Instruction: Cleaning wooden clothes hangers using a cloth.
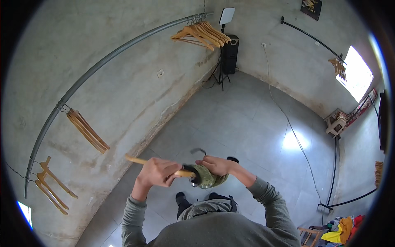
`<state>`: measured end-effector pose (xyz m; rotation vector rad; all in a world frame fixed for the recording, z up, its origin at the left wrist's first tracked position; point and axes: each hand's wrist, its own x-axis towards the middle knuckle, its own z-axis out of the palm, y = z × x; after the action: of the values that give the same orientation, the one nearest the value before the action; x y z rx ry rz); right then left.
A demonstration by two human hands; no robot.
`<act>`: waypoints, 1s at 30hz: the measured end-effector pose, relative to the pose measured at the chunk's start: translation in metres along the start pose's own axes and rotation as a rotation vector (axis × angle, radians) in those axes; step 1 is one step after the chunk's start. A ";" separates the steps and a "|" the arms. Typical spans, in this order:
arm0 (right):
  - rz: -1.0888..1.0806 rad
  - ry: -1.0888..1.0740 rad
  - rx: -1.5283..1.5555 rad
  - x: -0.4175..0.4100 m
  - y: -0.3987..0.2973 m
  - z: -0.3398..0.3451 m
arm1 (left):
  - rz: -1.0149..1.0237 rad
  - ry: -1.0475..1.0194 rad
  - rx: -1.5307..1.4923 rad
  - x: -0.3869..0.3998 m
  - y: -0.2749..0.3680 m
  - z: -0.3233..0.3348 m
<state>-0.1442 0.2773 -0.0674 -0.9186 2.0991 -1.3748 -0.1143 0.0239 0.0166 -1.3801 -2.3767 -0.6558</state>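
Note:
In front of my body, my left hand (159,171) is closed around a wooden clothes hanger (135,159). One end of the hanger sticks out to the left, and the other reaches the dark trim of a bunched green garment (208,176). The garment is gripped by my right hand (215,165), its fingers curled over the fabric. Just above that hand shows a dark metal hook (198,151); its base is hidden. How far the hanger sits inside the garment cannot be seen.
A grey metal rail (101,61) along the left wall carries wooden hangers (88,131) in several groups. A black speaker (230,57) and a tripod light (226,16) stand in the far corner. A cable (290,123) crosses the tiled floor. Colourful clothes (342,230) lie piled at lower right.

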 end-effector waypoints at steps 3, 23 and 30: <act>0.049 0.047 -0.278 0.001 0.014 -0.025 | 0.019 -0.012 0.132 -0.015 0.013 -0.017; -0.305 1.152 -0.846 0.056 -0.026 0.022 | -0.829 0.385 -0.434 -0.012 0.018 0.014; -0.310 0.957 -0.871 0.055 -0.022 0.034 | -0.721 0.273 -0.367 -0.042 0.001 -0.016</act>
<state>-0.1514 0.2090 -0.0614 -1.0201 3.5799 -1.1132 -0.0923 -0.0143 0.0102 -0.4356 -2.5704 -1.4164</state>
